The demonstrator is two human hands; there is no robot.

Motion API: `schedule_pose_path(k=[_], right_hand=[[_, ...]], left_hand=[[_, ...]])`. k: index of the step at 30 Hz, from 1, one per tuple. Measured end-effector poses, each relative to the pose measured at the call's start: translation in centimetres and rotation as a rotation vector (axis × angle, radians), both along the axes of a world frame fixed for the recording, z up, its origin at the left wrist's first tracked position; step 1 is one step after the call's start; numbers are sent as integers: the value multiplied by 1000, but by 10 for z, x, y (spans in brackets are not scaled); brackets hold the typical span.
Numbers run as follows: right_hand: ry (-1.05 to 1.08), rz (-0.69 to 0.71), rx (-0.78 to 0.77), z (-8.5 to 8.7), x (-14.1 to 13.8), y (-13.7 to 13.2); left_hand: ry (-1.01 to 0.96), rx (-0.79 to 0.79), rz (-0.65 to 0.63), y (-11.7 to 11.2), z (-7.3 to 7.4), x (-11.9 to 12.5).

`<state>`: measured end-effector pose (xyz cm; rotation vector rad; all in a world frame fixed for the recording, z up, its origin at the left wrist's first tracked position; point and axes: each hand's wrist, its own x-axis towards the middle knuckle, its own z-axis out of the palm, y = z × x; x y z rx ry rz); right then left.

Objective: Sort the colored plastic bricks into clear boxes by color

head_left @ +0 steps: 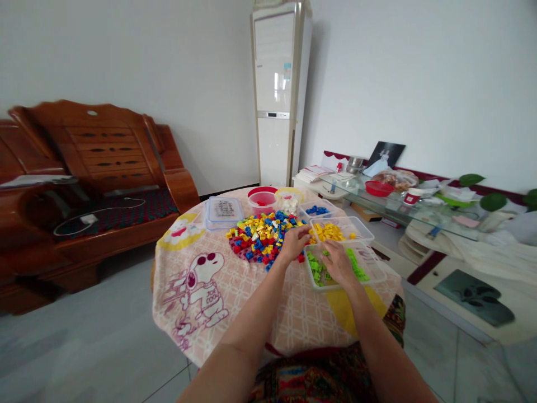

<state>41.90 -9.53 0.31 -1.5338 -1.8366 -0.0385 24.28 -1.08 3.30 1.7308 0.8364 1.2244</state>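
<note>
A mixed pile of toy building bricks (262,235) in red, blue, yellow, white and green lies mid-table. My left hand (295,242) is at its right edge, fingers curled together beside the yellow bricks; whatever they pinch is too small to make out. Over the clear box of green bricks (359,267) is my right hand (339,263), its fingers stretched loosely towards my left hand, with nothing visible in them. Behind it sits a clear box with yellow bricks (328,232). Further back, another clear box holds blue bricks (316,210).
A round pink tub (262,200) with red bricks and a heap of white bricks (290,205) stand at the back. A lidded clear box (225,211) is at the back left. A patterned cloth (247,302) covers the table. A glass-topped cabinet (440,224) stands to the right.
</note>
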Motion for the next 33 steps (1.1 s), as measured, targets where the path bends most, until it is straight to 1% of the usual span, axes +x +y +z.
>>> schedule_pose_path(k=[2,3,4,5,7,9,13,15,16,18,19,22,24,26,30,33], right_hand=[[0,-1,12,0,0,0],[2,-1,18,0,-1,0],[4,0,22,0,-1,-1],[8,2,24,0,-1,-1],[16,8,20,0,-1,-2],[25,11,11,1,-2,-2],[33,12,-10,2,-1,-3],[27,15,-12,3,-1,-2],[22,16,-10,3,-1,-2],[7,13,-3,3,-1,-2],[2,9,0,3,-1,-2],[0,9,10,1,0,-1],[6,18,15,1,1,-1],[9,20,17,1,1,-1],[11,23,19,1,0,-1],[15,27,24,0,0,-1]], left_hand=[[-45,51,-124,0,-1,13],[-54,74,-149,-1,-2,15],[-45,91,-142,-3,-3,13],[-23,99,-105,-4,-5,8],[64,89,31,-7,-6,-10],[182,62,216,-10,-4,-34],[369,6,583,-12,10,-87],[430,-44,721,-12,16,-109],[457,-75,767,-12,17,-118],[510,-133,798,-13,18,-131],[538,-150,782,-13,17,-135],[638,-186,671,-13,12,-139],[685,-206,635,-11,9,-139],[691,-197,688,-10,7,-141],[640,-118,890,-7,4,-151],[595,-105,944,-7,4,-157]])
